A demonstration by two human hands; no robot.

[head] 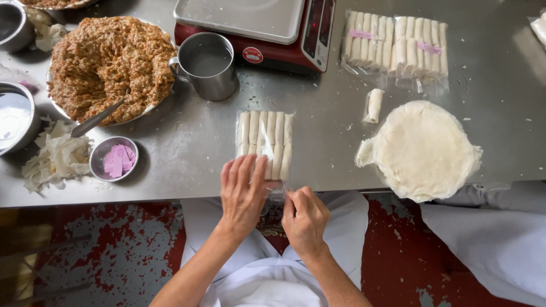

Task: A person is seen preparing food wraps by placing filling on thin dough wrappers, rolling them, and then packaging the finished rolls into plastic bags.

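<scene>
At the near edge of the brushed steel desk [187, 148], the left hand [243, 193] lies flat, fingers spread, pressing a clear plastic bag of pale rolls [266, 142]. The right hand [305, 219] has its grip pinched narrow on the bag's crinkled open end, which overhangs the edge. The smooth, cylindrical rolls lie side by side in a neat row. Beyond stand a dull metal mug [207, 63], a heaped plate of coarse brown filling [108, 65], a round stack of thin wrappers [424, 150] and a red scale [256, 28].
</scene>
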